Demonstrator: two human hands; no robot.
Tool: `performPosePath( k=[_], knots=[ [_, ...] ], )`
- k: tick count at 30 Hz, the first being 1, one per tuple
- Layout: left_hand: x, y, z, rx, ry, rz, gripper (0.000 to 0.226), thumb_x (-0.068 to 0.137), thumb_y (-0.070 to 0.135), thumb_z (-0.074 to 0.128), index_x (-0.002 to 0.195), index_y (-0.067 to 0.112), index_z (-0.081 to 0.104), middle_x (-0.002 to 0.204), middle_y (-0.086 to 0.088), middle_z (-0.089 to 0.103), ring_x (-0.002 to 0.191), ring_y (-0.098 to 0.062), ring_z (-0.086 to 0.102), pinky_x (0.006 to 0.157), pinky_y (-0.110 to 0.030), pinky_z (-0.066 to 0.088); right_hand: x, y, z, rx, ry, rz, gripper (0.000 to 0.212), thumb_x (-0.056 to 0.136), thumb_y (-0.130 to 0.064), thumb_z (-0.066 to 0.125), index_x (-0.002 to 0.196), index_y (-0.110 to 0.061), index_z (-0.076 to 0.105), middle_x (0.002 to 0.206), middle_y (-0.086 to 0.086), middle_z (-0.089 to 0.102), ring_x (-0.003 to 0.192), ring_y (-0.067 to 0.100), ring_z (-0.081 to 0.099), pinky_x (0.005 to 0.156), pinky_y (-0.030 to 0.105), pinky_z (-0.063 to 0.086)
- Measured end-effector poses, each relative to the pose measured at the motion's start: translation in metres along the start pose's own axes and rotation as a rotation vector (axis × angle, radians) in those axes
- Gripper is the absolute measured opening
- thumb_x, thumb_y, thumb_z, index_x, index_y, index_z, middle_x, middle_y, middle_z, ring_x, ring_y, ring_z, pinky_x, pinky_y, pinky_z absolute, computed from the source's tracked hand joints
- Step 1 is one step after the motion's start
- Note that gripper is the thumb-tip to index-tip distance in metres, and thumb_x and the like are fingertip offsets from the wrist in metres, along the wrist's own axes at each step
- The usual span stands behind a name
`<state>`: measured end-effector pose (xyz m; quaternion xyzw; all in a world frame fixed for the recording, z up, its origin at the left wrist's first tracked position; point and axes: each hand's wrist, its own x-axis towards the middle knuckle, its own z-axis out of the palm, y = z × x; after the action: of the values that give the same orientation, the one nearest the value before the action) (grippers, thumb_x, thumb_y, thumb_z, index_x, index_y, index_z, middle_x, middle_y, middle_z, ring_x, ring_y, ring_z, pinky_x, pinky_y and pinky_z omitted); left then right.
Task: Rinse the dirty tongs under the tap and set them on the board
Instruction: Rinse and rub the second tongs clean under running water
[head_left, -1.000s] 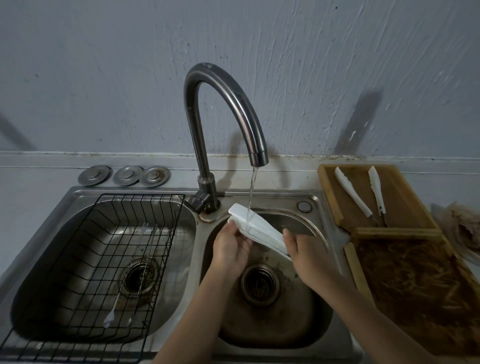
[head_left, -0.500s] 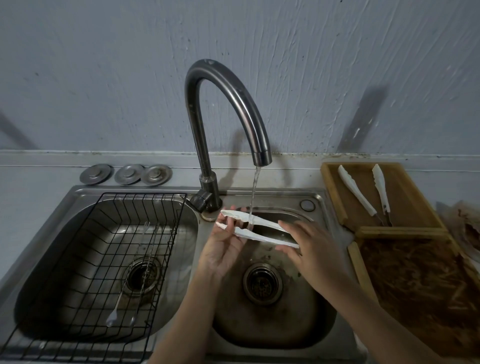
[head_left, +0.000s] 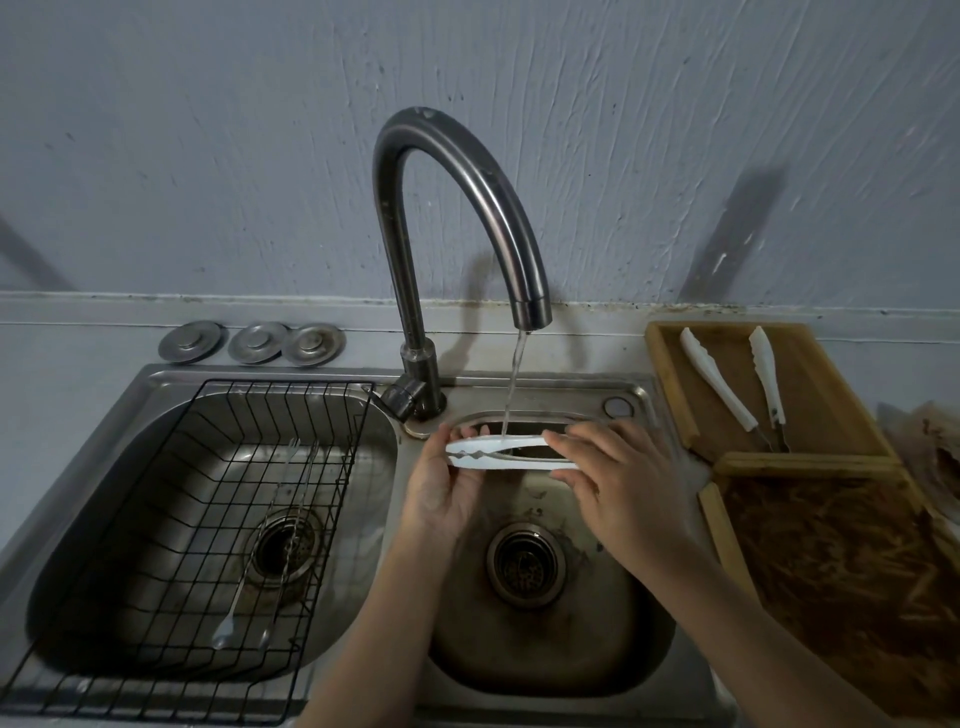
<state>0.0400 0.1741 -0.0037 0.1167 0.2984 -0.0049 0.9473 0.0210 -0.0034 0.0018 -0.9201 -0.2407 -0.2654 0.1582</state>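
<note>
Two bare hands hold a pair of white plastic tongs (head_left: 498, 453) level over the right basin of a steel double sink (head_left: 550, 649). The left hand (head_left: 447, 488) is half open, palm up, its fingers curled loosely behind the toothed tip end of the tongs, which rests against them. The right hand (head_left: 618, 483) is closed over the other end, thumb below and fingers on top, so that end is hidden. The two arms of the tongs lie nearly together, teeth almost meeting at the left. A thin stream of water (head_left: 511, 384) falls from the curved dark metal tap (head_left: 457, 208) onto the middle of the tongs, between the hands. To the right, on the bench, a wooden board (head_left: 810, 395) carries two more white tongs (head_left: 719, 384) lying side by side. Nearer, a second wooden tray (head_left: 831, 571) holds brown matter too dim to identify. The left basin holds a black wire rack (head_left: 208, 519) with thin metal utensils, hard to make out. Three metal sink plugs (head_left: 252, 341) sit behind it.
</note>
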Motion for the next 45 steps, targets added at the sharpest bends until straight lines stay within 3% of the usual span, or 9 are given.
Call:
performPosePath(
  k=[3,7,14,20,27,32,36,40,45],
  knots=[
    [0.0,-0.004,0.007,-0.011,0.058,0.026,0.029,0.1,0.01,0.038,0.072,0.006,0.047,0.056,-0.002,0.048,0.047,-0.008,0.052,0.051,-0.023,0.058,0.007,-0.012,-0.001,0.006,-0.128,0.303,0.059,0.081,-0.058,0.046,0.128,-0.023,0.049,0.123,0.004,0.057,0.117,0.025,0.043,0.094,0.052,0.044],
    [-0.003,-0.015,0.011,-0.004,0.131,0.043,0.03,0.098,0.003,0.036,0.07,0.01,0.043,0.062,-0.002,0.041,0.053,-0.009,0.043,0.051,-0.022,0.056,0.016,-0.027,0.008,-0.147,-0.225,0.5,0.084,0.067,-0.081,0.037,0.118,-0.015,0.052,0.116,0.017,0.053,0.108,0.038,0.045,0.083,0.053,0.043],
    [0.001,-0.005,0.008,-0.124,0.273,0.009,0.027,0.098,0.005,0.037,0.071,0.004,0.041,0.069,-0.003,0.042,0.058,-0.007,0.043,0.059,-0.018,0.057,0.024,-0.025,0.013,-0.128,-0.117,0.314,0.008,0.083,-0.023,0.059,0.087,-0.02,0.066,0.089,0.004,0.063,0.09,0.033,0.055,0.08,0.053,0.042],
    [0.003,-0.004,0.001,-0.115,0.322,0.02,0.019,0.101,0.009,0.034,0.085,0.003,0.043,0.076,-0.007,0.042,0.064,-0.009,0.045,0.062,-0.025,0.057,0.034,-0.04,0.014,-0.154,-0.504,0.372,0.061,0.079,-0.066,0.033,0.114,-0.021,0.056,0.117,0.006,0.053,0.116,0.033,0.039,0.094,0.059,0.033],
    [0.01,0.012,-0.021,0.037,0.472,-0.009,0.019,0.096,0.018,0.041,0.094,0.004,0.053,0.097,-0.008,0.055,0.101,-0.021,0.054,0.101,-0.051,0.041,0.039,-0.053,0.023,-0.306,-0.774,-0.104,0.034,0.095,-0.024,0.045,0.122,-0.004,0.047,0.107,0.013,0.063,0.093,0.03,0.06,0.062,0.034,0.038],
    [0.018,0.017,-0.023,0.159,0.408,0.084,0.02,0.097,0.02,0.043,0.105,0.004,0.053,0.086,-0.012,0.056,0.081,-0.022,0.057,0.072,-0.044,0.051,0.039,-0.047,0.026,-0.13,-0.713,-0.185,0.025,0.092,-0.025,0.045,0.109,-0.007,0.05,0.099,0.012,0.063,0.087,0.029,0.057,0.087,0.042,0.036],
    [0.015,0.019,-0.01,0.194,0.217,0.014,0.052,0.097,0.047,0.032,0.12,0.002,0.048,0.108,-0.025,0.057,0.102,-0.037,0.055,0.083,-0.053,0.045,0.037,-0.044,0.023,0.013,-0.696,-0.061,0.032,0.095,-0.031,0.042,0.12,-0.013,0.041,0.11,0.013,0.059,0.088,0.033,0.059,0.065,0.038,0.041],
    [0.008,0.028,-0.005,0.721,0.278,0.122,0.046,0.097,0.039,0.038,0.12,0.0,0.047,0.105,-0.02,0.06,0.09,-0.031,0.058,0.069,-0.038,0.047,0.024,-0.038,0.022,0.218,-0.723,0.203,0.032,0.098,-0.038,0.03,0.108,-0.013,0.047,0.087,0.006,0.063,0.064,0.02,0.059,0.05,0.03,0.039],
    [0.021,0.053,-0.017,1.426,0.424,0.758,0.063,0.093,0.022,0.054,0.14,-0.008,0.027,0.144,-0.025,0.036,0.134,-0.036,0.035,0.113,-0.043,0.028,0.016,-0.033,0.016,0.543,-0.685,0.451,0.036,0.097,-0.041,0.032,0.077,-0.017,0.049,0.067,0.001,0.055,0.058,0.019,0.054,0.059,0.038,0.045]
  ],
)
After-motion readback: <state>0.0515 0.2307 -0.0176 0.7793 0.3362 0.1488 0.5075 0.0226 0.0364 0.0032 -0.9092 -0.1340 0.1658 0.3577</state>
